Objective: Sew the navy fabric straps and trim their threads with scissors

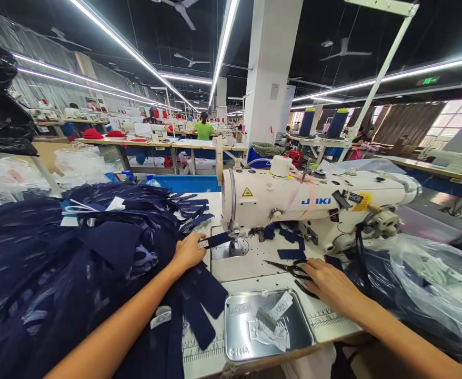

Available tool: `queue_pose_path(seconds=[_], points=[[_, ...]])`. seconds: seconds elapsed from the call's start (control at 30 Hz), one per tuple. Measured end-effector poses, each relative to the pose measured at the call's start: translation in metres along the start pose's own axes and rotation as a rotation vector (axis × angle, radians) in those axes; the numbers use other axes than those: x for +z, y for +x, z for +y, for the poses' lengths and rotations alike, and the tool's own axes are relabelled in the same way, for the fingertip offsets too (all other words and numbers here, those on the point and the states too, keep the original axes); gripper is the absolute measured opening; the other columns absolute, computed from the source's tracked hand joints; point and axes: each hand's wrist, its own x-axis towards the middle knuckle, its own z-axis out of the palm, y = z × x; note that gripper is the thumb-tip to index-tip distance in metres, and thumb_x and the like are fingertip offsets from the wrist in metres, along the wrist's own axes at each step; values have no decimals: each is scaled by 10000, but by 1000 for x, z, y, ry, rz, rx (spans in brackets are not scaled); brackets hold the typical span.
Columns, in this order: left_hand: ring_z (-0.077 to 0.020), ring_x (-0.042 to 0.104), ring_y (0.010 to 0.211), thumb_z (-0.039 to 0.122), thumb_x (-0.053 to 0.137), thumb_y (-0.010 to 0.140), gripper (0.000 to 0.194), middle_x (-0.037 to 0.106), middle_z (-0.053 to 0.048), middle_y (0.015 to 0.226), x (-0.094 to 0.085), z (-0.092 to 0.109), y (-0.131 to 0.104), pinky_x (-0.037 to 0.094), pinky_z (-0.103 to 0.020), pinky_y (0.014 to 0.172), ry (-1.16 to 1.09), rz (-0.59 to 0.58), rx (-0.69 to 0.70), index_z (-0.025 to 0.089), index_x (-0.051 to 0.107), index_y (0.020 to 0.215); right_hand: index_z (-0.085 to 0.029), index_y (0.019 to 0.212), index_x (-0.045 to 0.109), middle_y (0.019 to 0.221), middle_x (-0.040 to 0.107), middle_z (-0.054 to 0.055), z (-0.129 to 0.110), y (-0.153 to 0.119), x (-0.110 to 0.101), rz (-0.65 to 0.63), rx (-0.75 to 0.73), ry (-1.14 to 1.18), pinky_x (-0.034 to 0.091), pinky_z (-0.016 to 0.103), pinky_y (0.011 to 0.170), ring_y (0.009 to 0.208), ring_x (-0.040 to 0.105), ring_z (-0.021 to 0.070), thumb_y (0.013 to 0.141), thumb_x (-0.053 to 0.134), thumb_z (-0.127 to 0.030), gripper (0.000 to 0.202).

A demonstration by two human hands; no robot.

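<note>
My left hand is closed on a navy fabric strip with a small white label, its far end lying by the needle area of the white sewing machine. My right hand rests on the table with its fingers closed at the handles of black scissors, whose blades point left. Below the machine sits a metal tray holding several woven labels. A big heap of navy fabric pieces spreads under and around my left forearm.
Navy scraps lie beneath the machine arm. A clear plastic bag with dark contents stands at the right. Two thread cones rise behind the machine. A person in a green top is at a distant workstation.
</note>
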Motion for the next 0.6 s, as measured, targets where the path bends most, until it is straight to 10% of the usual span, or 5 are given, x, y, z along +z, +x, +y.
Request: queue_pose_path(seconds=[0.3,0.6], points=[[-156,531,593,336,433,666,257,579,8,586,-1,-3,-14,389,-232,550,-486,54,-46,152,612,660,-146,783,516,785,618,67,-2,14,0,-34,77,51,385,258,566,695,601,201,629,478,-16,205],[-137,489,568,348,481,628,235,543,16,574,0,0,-24,375,-230,549,-676,85,-16,144,595,614,-148,746,601,763,627,83,-58,49,-25,190,-68,-45,410,300,634,733,588,228,721,589,-311,165]])
